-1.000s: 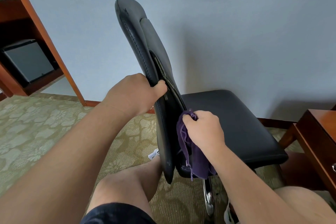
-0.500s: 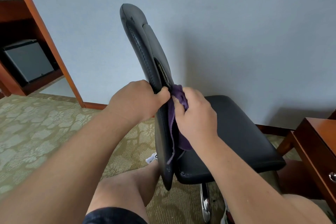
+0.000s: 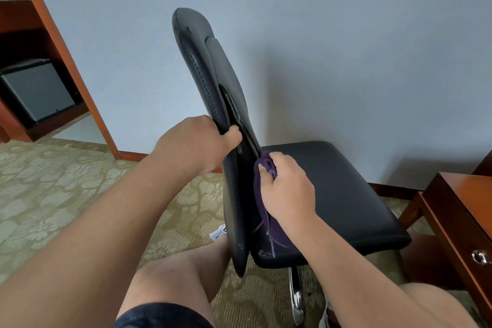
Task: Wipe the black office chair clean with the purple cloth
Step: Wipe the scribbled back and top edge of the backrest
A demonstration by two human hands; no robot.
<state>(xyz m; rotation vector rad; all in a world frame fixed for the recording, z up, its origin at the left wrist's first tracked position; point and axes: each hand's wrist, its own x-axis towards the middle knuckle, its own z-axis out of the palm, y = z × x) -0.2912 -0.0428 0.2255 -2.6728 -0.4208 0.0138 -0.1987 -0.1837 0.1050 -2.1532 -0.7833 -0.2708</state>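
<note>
The black office chair stands in front of me, seen edge-on from the side, its backrest rising up and to the left. My left hand grips the backrest's edge at mid height, thumb hooked over the front. My right hand holds the bunched purple cloth and presses it against the front face of the backrest, just above the seat. The cloth's loose end hangs down to the seat's near edge.
A wooden shelf unit with a dark box stands at left. A wooden drawer cabinet sits close at right. My bare knees are under the chair's near side, on patterned carpet. A grey wall lies behind.
My right hand with the cloth went up the backrest to meet my left thumb, then slid back down toward the seat. My left hand kept its grip.
</note>
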